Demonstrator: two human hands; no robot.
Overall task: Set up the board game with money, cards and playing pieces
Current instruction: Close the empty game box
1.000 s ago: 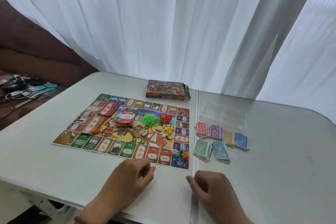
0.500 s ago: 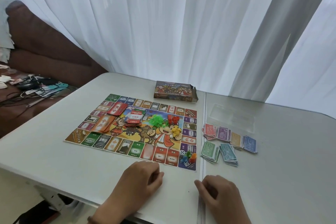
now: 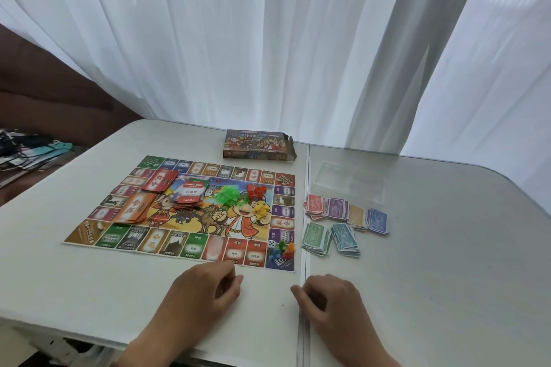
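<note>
The game board (image 3: 167, 243) lies flat on the white table (image 3: 53, 271). On it sit a red card stack (image 3: 158, 181), an orange card stack (image 3: 134, 208), a deed pile (image 3: 190, 194), green pieces (image 3: 229, 195), red pieces (image 3: 256, 191) and yellow pieces (image 3: 262, 209). Coloured pawns (image 3: 283, 250) and a white die (image 3: 271, 244) stand on the near right corner square. Several money stacks (image 3: 343, 223) lie right of the board. My left hand (image 3: 205, 292) and my right hand (image 3: 331, 298) rest on the table just in front of the board, fingers loosely curled, holding nothing.
The game box (image 3: 258, 144) lies behind the board near the white curtain (image 3: 268, 39). A clear plastic tray (image 3: 347, 185) sits behind the money. A seam (image 3: 304, 292) splits the table between my hands. Left of the table, cables and clutter (image 3: 29, 146) lie on a brown sofa.
The view has shifted slightly. Both hands stay resting at the table's near edge, and nothing on the board has moved.
</note>
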